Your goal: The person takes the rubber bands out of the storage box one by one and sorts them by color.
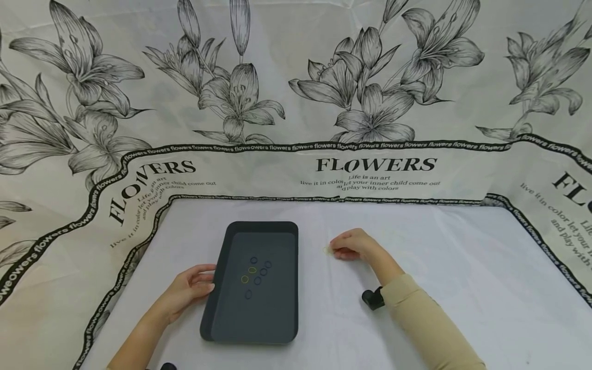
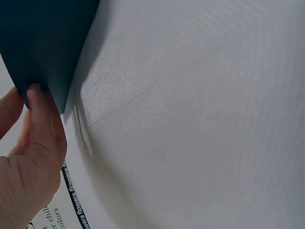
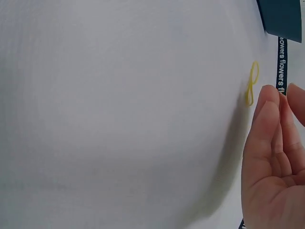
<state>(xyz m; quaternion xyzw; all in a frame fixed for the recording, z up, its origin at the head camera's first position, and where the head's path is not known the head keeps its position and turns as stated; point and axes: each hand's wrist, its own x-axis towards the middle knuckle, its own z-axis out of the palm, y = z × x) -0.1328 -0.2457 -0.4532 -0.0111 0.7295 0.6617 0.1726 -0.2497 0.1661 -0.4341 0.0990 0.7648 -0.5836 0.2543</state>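
A dark grey rectangular tray point(image 1: 252, 318) lies on the white cloth, with several thin blue-purple bands point(image 1: 248, 294) and two yellow bands point(image 1: 245, 279) spread over its floor. My left hand point(image 1: 187, 290) grips the tray's left rim, thumb and fingers on either side of the wall point(image 2: 43, 62). To the right of the tray, my right hand point(image 1: 353, 244) is low over the cloth with its fingertips together. A twisted yellow rubber band point(image 3: 251, 83) shows at those fingertips and appears pinched there; the exact contact is hidden.
White cloth point(image 1: 444, 288) covers the table. Behind it rises a flower-printed cloth point(image 1: 259, 172) with dark lettered borders. A black wrist camera point(image 1: 372, 298) sits by the right sleeve point(image 1: 425, 313), and another dark piece point(image 1: 168, 366) shows near the left wrist.
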